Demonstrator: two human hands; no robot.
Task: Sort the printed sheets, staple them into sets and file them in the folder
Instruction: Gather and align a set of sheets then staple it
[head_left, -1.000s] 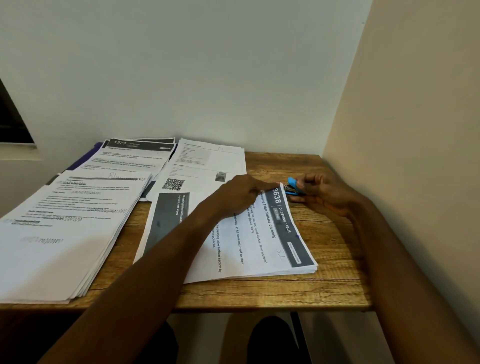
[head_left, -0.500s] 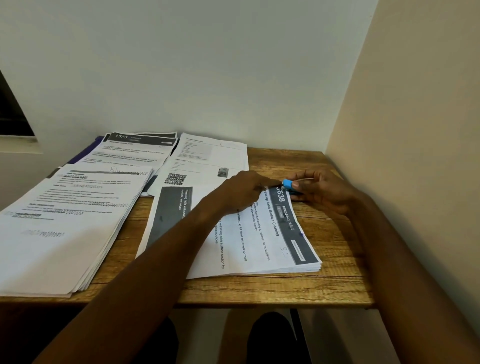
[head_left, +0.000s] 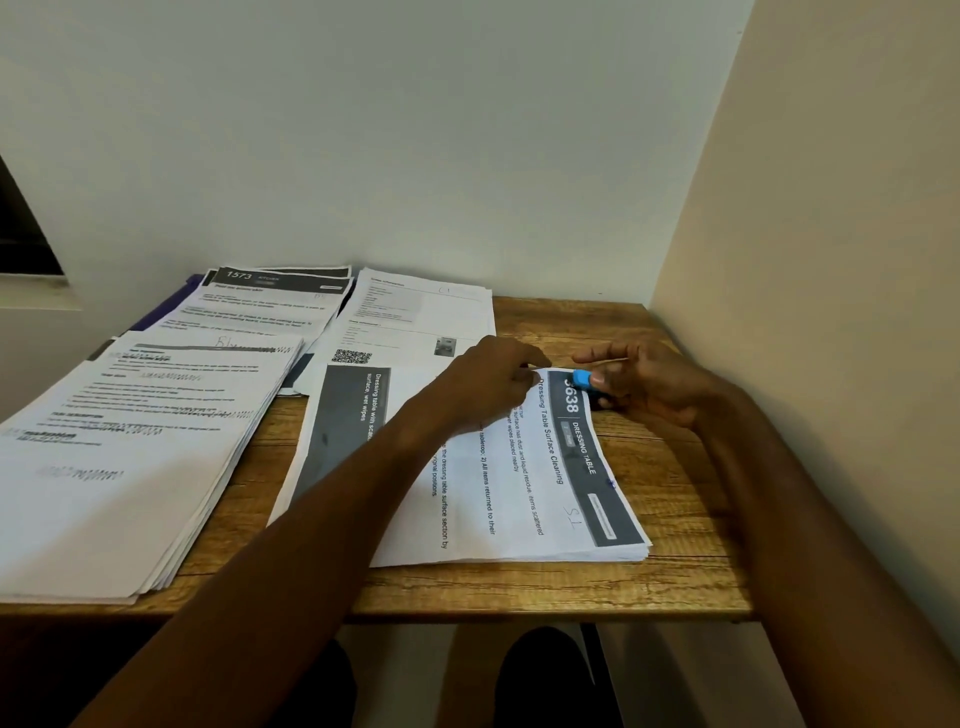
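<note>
Step in hand: stapling one set. My right hand (head_left: 641, 387) grips the small blue stapler (head_left: 583, 378), thumb and fingers curled round it, its nose at the far right corner of the set of sheets (head_left: 524, 467) headed "Dressing Table Surface Cleaning". My left hand (head_left: 491, 382) pinches that same corner just beside the stapler, keeping the pages squared.

Where the sheets lie: this set sits turned sideways on the wooden table (head_left: 670, 467), near the front edge and right of centre. A thick pile (head_left: 119, 457) lies at the left, overhanging the front edge a little. Two more piles, one headed "1573" (head_left: 260, 306) and one with a square code (head_left: 415, 322), lie against the back wall. A purple folder (head_left: 166, 306) shows only as an edge under the back left pile.

Next move, as I judge it: seat the corner fully in the stapler and squeeze once, my left hand holding the pages from fanning.

Room: a side wall (head_left: 805, 260) stands close on the right, so my right elbow has little swing. Bare wood shows to the right of the set and behind the hands.
</note>
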